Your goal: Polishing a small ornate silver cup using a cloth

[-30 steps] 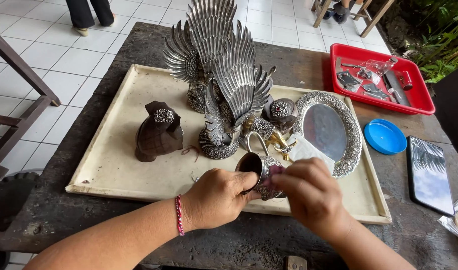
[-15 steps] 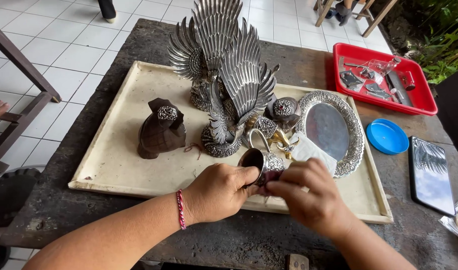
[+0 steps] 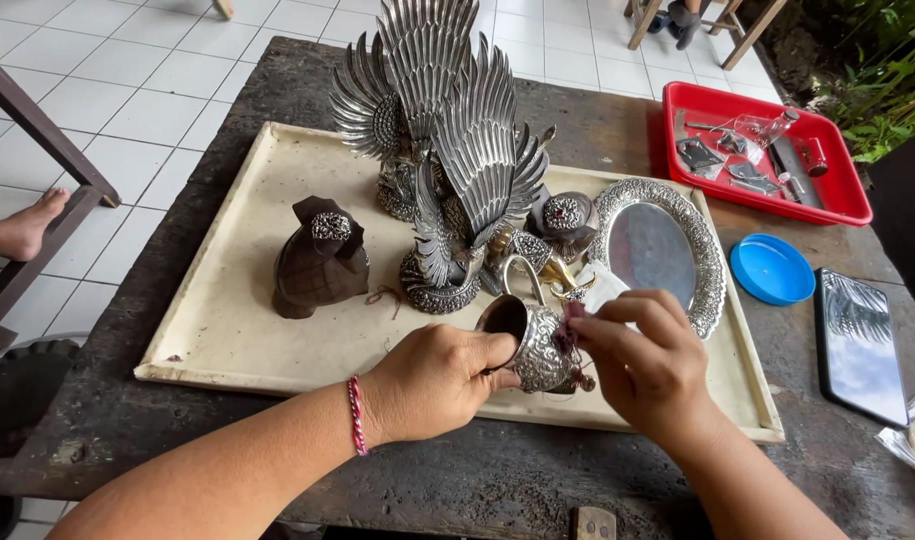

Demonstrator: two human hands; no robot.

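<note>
While the head view looks down on a dark stone table, a cream tray serves as the landmark for all positions. Over the tray's near edge, the left hand is closed around a small embossed silver cup, thumb at the cup's open mouth, which tilts toward the left. The right hand touches the cup's right side, its fingertips pinched on a small dark reddish piece; what that piece is cannot be told. A red bracelet circles the left wrist.

On the tray's far half stand two silver winged bird figures. A dark brown carved figure sits left of them. A silver oval dish lies at the tray's right end.

Beyond the tray's right side lie a blue lid, a red bin of small tools, and a dark tablet. Left of the tray, on the tiled floor, a bare foot shows.
</note>
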